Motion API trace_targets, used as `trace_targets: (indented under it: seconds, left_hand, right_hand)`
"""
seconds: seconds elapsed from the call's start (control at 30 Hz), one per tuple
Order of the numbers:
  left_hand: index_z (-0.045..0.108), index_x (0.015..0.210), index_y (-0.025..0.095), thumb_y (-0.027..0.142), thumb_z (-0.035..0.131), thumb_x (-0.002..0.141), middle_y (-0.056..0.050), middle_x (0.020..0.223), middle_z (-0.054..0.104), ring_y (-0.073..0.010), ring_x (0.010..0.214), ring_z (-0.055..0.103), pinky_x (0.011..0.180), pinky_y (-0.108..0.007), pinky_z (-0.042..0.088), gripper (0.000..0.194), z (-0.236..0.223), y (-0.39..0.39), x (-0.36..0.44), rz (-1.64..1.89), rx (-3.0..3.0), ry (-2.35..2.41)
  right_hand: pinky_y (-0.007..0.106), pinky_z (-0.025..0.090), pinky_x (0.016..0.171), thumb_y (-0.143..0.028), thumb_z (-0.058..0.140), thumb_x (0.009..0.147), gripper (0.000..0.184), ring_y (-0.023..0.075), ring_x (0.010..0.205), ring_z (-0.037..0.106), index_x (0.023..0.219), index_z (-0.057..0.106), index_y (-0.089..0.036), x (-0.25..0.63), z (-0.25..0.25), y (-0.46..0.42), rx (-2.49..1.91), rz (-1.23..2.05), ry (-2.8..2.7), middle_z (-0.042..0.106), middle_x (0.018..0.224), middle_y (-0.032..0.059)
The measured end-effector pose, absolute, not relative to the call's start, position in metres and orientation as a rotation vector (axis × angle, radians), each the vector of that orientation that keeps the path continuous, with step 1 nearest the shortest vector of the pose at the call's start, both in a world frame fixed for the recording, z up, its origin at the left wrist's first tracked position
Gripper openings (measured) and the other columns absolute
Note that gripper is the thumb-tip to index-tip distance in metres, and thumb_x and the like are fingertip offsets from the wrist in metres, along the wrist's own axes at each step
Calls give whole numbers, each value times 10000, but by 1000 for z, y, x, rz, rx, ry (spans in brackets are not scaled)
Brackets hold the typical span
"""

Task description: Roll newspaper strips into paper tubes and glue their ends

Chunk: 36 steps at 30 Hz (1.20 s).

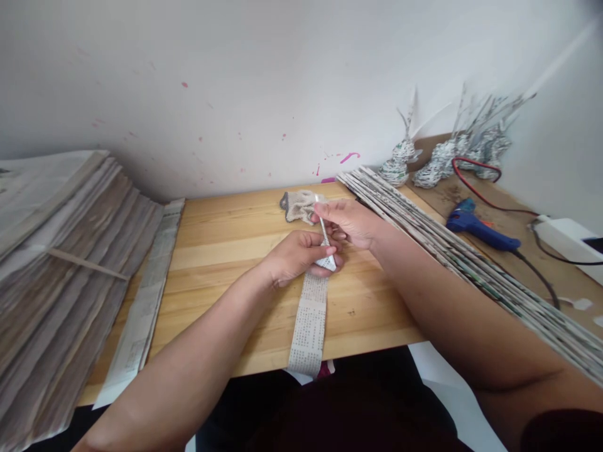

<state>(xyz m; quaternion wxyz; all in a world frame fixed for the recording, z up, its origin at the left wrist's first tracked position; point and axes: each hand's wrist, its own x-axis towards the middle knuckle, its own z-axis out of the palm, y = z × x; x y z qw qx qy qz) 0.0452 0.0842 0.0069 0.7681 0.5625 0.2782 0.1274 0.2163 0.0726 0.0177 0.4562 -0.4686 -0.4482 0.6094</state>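
Both hands work on one strip of newspaper [309, 320], which runs down over the table's front edge. Its upper end is rolled into a thin, tilted tube. My left hand [296, 254] is closed on the strip where the flat paper turns into the tube, thumb on top. Higher up, my right hand [346, 221] pinches the tube near its tip between thumb and fingers. Some fingertips are hidden behind the paper. Just beyond the hands a beige knitted glove [298, 206] lies on the wooden table [221, 251].
A tall stack of newspaper [70, 263] and flat cut strips [146, 301] are at left. Rolled paper tubes [452, 251] lie along the right. Past them are a blue glue gun [483, 229], a white power strip [572, 242] and woven paper figures [440, 163] by the wall.
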Motion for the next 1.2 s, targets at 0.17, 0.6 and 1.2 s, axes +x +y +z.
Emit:
trace_targets:
  seconds: [0.17, 0.6, 1.2]
  left_hand:
    - [708, 912, 121, 325, 745, 767, -87, 877, 713, -168, 826, 671, 750, -327, 546, 253, 6, 84, 45, 304, 1212, 585]
    - [700, 963, 132, 316, 750, 767, -84, 869, 719, -175, 821, 682, 758, -343, 549, 274, 7, 83, 45, 292, 1187, 586]
    - [700, 961, 121, 317, 757, 759, -97, 877, 717, -180, 834, 684, 776, -354, 547, 288, 5, 85, 45, 310, 1168, 583]
  right_hand:
    - [184, 189, 332, -413, 757, 762, 289, 35, 392, 323, 812, 694, -135, 222, 11, 77, -1114, 1538, -1145, 475, 525, -43]
    - [183, 158, 323, -420, 777, 738, 295, 26, 374, 264, 758, 671, -145, 220, 10, 78, -1167, 1507, -1061, 430, 501, -64]
    - [178, 221, 346, -425, 764, 753, 294, 51, 456, 351, 808, 706, -143, 223, 13, 78, -1114, 1542, -1102, 493, 575, -26]
